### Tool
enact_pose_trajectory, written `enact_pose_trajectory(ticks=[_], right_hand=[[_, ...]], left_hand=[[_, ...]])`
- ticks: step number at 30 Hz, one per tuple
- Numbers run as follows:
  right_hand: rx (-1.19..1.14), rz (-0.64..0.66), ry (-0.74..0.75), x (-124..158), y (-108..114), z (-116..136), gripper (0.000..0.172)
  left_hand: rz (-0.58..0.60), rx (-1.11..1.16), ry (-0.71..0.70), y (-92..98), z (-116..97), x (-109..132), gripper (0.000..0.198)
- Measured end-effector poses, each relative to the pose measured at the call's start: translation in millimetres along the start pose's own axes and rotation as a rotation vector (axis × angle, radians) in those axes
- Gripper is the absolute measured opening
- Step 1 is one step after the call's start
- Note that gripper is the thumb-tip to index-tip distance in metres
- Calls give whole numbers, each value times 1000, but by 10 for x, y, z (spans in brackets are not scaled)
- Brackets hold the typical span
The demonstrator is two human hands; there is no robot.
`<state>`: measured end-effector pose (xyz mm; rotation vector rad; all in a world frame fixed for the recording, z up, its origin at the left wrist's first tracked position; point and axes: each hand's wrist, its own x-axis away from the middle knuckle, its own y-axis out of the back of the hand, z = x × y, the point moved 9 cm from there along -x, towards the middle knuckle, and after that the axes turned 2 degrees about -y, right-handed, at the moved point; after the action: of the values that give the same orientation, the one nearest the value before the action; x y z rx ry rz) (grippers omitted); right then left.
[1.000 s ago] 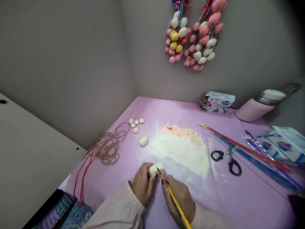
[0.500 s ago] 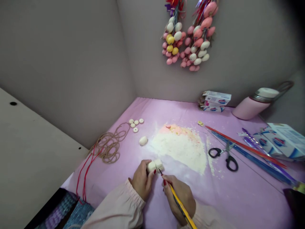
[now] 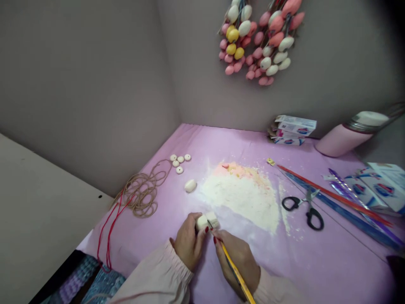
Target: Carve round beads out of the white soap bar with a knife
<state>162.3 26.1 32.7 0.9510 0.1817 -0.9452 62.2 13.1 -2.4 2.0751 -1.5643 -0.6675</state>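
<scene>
Near the front middle of the table, my left hand [image 3: 189,241] is closed on a small white block [image 3: 207,221] that has a groove across its middle. My right hand [image 3: 238,258] grips a thin yellow-handled tool [image 3: 234,270], its dark tip in the groove. Behind the block lies a rounded white piece [image 3: 190,185]. A wide patch of white powder and shavings [image 3: 242,200], pinkish at its back edge, spreads to the right of that piece.
Several white beads [image 3: 179,170], brown cord [image 3: 142,196] and red string [image 3: 110,232] lie left. Black-handled scissors [image 3: 305,207], coloured ribbons [image 3: 335,196], boxes [image 3: 295,126] and a pink bottle [image 3: 343,139] are right. Egg-shaped ornaments [image 3: 244,28] hang on the wall.
The camera view has shifted slightly. The tool tip has moved a little to the left and up in the groove, and my right hand has moved slightly with it.
</scene>
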Motion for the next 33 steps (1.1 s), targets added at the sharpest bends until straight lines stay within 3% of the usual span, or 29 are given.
enact_pose_trajectory(ticks=[12, 17, 33], right_hand=[[22, 42, -40, 135, -29, -31, 15], [29, -45, -124, 139, 77, -66, 15], [21, -37, -40, 19, 55, -26, 17]], left_hand=[[-22, -21, -33, 13, -26, 10, 22], [-33, -41, -37, 33, -55, 16, 22], [-12, 0, -14, 0, -9, 5, 23]])
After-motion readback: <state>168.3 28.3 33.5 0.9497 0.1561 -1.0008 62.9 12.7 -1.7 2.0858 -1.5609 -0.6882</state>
